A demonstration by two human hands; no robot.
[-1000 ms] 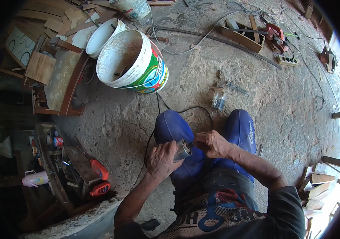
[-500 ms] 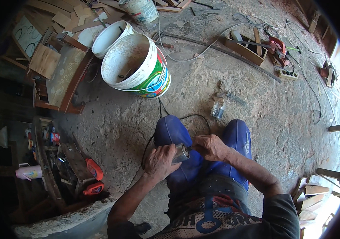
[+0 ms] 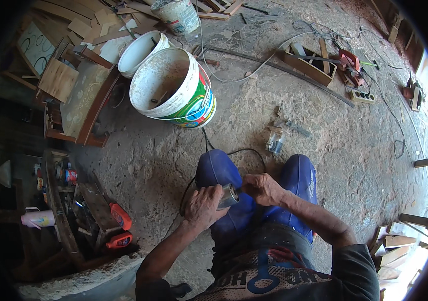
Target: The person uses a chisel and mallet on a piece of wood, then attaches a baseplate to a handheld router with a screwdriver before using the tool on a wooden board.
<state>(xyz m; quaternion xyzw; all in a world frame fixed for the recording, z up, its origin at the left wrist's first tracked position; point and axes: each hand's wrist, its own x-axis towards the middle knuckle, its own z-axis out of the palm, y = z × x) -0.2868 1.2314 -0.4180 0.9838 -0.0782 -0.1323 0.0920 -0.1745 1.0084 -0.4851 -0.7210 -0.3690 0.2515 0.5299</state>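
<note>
Forearms (image 3: 319, 218) aslant, left grip (image 3: 205, 204) around grey cylinder (image 3: 228, 196), right grip (image 3: 264, 188) narrow just beside it, contents unclear.

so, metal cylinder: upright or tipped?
Tipped: the metal cylinder lies sideways in the left hand, its round end facing the right hand.

Left hand (image 3: 203, 204) around a cylinder (image 3: 228, 197) (greyish)
</note>
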